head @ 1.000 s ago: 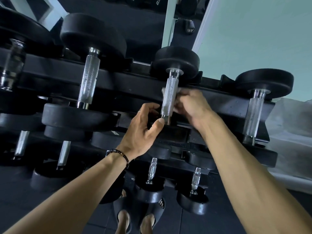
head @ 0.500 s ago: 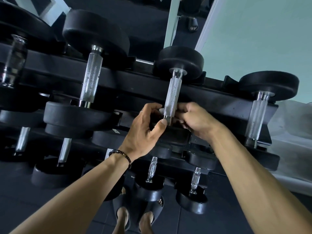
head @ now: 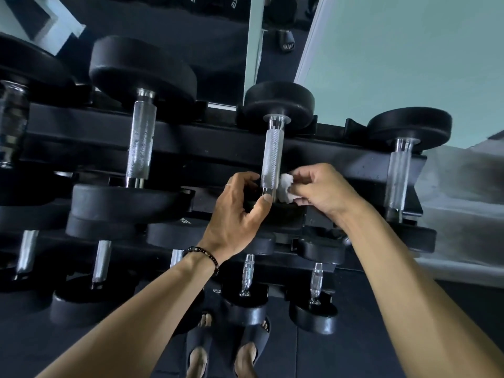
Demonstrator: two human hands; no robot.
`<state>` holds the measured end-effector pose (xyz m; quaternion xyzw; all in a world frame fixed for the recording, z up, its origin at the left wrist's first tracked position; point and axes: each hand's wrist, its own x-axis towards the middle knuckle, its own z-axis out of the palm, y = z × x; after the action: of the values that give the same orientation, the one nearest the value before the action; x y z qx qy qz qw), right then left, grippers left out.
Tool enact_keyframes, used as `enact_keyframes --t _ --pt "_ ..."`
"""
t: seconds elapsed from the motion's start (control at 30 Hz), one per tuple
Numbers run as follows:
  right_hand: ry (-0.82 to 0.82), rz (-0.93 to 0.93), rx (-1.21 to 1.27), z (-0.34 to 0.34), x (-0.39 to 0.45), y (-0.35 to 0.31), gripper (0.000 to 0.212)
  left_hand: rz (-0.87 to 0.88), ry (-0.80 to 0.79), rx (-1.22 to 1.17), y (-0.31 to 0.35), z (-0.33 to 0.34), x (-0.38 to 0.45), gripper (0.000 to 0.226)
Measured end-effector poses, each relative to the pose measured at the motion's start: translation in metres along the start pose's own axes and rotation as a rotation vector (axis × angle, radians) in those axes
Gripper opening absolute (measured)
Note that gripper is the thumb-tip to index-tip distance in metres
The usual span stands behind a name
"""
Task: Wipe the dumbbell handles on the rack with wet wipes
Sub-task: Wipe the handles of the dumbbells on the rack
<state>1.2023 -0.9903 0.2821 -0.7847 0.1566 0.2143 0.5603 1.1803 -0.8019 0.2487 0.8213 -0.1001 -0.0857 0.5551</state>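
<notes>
A black dumbbell with a knurled chrome handle (head: 272, 156) lies on the top tier of the black rack (head: 218, 143), in the middle. My right hand (head: 319, 189) pinches a crumpled white wet wipe (head: 285, 188) just right of the handle's lower end, beside it and off the metal. My left hand (head: 237, 214) curls around the near end of that dumbbell, thumb tip against the bottom of the handle, fingers behind it.
More dumbbells fill the rack: one handle (head: 140, 151) to the left, one handle (head: 398, 175) to the right, smaller ones on lower tiers (head: 246, 274). A mirror stands behind the rack. My sandalled feet (head: 226, 347) stand on the dark floor below.
My right hand slid the wipe down the handle from its upper part to its lower end, then pulled it off to the right. My left hand kept its place.
</notes>
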Motion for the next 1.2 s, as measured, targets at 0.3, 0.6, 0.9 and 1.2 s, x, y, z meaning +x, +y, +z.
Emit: enact_keyframes --t 0.3,0.6,0.9,1.2 --pt "0.375 -0.256 0.048 0.032 -0.053 -0.027 0.032 -0.013 -0.062 -0.101 0.024 -0.025 0.019 0.029" --pt "0.638 -0.165 0.057 0.064 -0.061 -0.015 0.016 -0.084 -0.002 -0.22 0.043 -0.041 0.045 0.006" --pt "0.667 -0.164 0.05 0.091 -0.043 0.019 0.036 -0.132 0.3 -0.169 0.034 -0.007 0.108 0.013" --pt "0.673 -0.196 0.065 0.09 -0.042 0.023 0.045 0.136 0.147 0.006 0.027 -0.011 0.091 0.019"
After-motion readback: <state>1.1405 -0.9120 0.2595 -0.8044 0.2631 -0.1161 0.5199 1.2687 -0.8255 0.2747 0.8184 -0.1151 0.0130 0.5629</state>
